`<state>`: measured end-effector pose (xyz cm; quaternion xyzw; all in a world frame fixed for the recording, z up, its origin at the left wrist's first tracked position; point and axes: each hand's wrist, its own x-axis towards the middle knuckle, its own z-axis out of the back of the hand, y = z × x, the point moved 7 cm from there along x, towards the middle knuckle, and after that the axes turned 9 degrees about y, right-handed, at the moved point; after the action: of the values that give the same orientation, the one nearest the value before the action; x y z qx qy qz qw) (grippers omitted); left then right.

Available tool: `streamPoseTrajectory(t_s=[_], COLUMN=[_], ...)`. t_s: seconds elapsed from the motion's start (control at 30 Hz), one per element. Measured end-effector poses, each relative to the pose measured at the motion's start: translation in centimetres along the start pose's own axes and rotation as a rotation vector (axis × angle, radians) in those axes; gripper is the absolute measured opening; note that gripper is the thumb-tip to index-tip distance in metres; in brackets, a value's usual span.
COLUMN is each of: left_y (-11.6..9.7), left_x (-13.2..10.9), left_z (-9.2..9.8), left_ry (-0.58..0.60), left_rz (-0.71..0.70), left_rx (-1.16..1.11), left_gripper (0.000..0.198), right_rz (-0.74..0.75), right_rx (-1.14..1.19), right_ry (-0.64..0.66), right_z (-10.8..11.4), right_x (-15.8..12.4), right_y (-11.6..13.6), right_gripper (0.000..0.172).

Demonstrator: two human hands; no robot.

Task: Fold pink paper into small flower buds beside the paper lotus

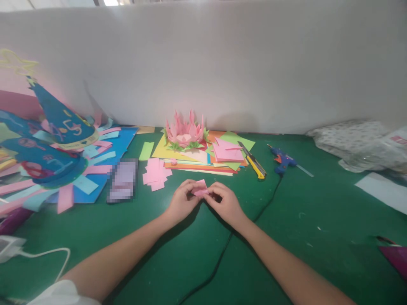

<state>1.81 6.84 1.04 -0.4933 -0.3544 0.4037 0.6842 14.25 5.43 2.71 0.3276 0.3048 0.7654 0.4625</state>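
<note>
Between my two hands is a small piece of pink paper (201,189), partly folded, its lower edges hidden by fingers. My left hand (184,199) pinches its left side, and my right hand (224,201) grips the right side with thumb and fingertips. Just beyond to the left lies a loose pile of pink paper slips (155,173). Farther back, a pink paper lotus (186,131) with green leaves rests on a stack of coloured paper (203,167). Pink square sheets (227,151) lie on the stack's right part.
A yellow utility knife (254,163) and a blue glue gun (282,161) lie at right, the gun's black cord (222,258) crossing the green table (302,254). Blue paper cone hats (60,114) stand at left, near a blurred-out phone (123,180). Plastic bags (365,142) sit far right.
</note>
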Motion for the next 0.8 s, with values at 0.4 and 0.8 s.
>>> streamPoseTrajectory(t_s=[0.4,0.8], left_y=[1.0,0.2], left_x=[0.1,0.1], left_z=[0.1,0.3], left_ry=[-0.029,-0.048], left_rz=[0.049,0.0], left_rx=[-0.159,-0.109], left_gripper=[0.026,0.024], right_rz=[0.022,0.032], right_rx=[0.014,-0.011], right_ry=[0.007,-0.037], right_z=[-0.2,0.1], right_x=[0.1,0.0], right_y=[0.0,0.1], right_gripper=[0.011,0.007])
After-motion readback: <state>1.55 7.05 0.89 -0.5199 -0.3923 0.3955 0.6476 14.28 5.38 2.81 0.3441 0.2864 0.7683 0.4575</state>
